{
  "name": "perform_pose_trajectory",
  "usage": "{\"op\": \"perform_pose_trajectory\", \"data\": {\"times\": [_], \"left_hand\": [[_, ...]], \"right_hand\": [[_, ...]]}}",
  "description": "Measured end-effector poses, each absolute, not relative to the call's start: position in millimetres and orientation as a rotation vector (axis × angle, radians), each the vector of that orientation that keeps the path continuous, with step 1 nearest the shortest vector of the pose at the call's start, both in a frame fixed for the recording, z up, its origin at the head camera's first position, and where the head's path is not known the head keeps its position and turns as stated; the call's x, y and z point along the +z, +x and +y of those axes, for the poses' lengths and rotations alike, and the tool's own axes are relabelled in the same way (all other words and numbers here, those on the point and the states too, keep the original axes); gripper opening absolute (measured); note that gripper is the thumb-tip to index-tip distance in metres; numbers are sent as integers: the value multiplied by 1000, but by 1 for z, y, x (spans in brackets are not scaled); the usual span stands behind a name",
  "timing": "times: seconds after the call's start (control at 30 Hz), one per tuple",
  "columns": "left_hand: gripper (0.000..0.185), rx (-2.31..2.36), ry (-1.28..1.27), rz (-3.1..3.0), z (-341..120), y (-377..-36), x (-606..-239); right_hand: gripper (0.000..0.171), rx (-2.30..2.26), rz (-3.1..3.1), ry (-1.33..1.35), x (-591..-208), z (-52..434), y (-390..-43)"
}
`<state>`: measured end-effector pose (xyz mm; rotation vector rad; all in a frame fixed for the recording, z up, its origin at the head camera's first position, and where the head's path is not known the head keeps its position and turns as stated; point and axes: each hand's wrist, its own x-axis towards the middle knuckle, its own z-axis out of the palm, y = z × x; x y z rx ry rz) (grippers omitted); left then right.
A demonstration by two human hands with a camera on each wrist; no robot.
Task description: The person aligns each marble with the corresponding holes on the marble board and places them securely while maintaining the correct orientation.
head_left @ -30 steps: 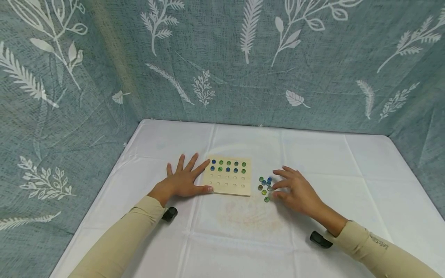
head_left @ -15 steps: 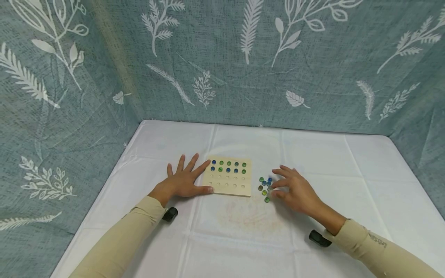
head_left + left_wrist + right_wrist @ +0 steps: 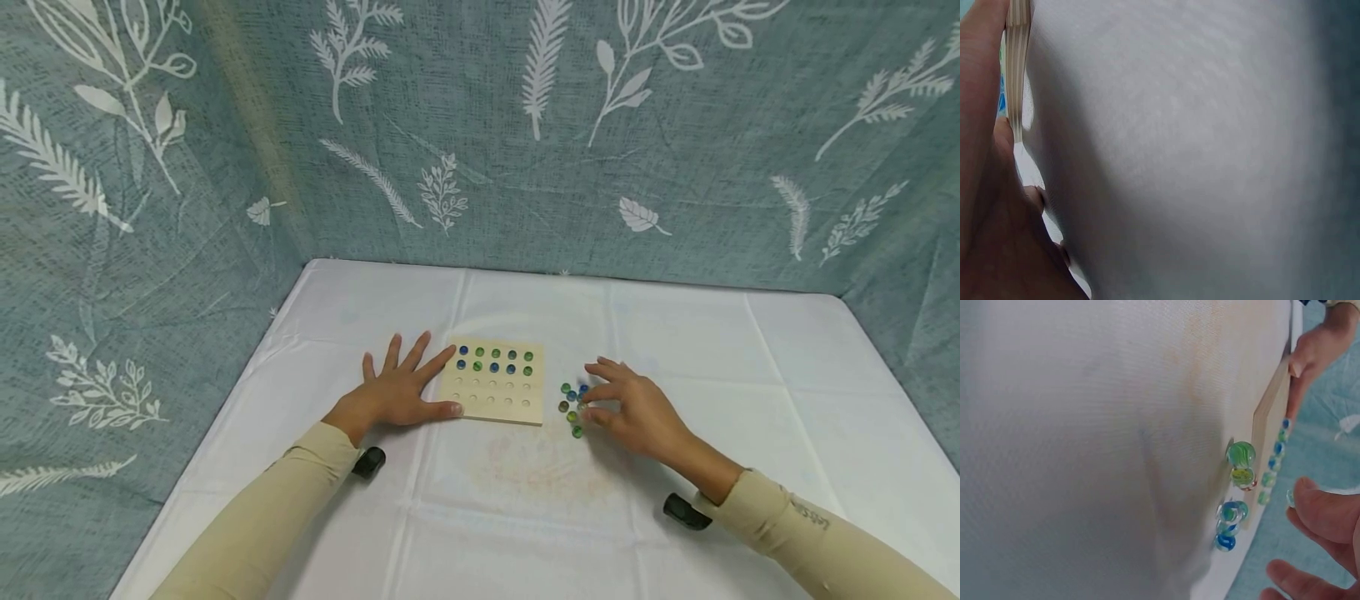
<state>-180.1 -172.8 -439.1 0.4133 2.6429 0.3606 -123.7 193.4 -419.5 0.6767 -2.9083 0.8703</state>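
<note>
Clear marble [image 3: 1290,498], pinched between thumb and index fingertip of the right hand [image 3: 637,414]; only part of its surface shows past the thumb in the right wrist view. The other fingers stand apart from it. Loose marbles [image 3: 572,396] lie in a cluster just beside these fingertips, between the right hand and the wooden board [image 3: 487,392], whose two far rows hold blue and green marbles. The left hand [image 3: 395,394] spreads its fingers, thumb and index touching the board's left edge. Beneath: white cloth [image 3: 517,525].
</note>
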Motion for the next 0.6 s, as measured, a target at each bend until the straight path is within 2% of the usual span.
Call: {"op": "perform_pose_trajectory", "data": {"times": [0.6], "left_hand": [[101, 366, 429, 2660, -173, -180, -440]], "right_hand": [[18, 1020, -2868, 634, -423, 180, -127]]}}
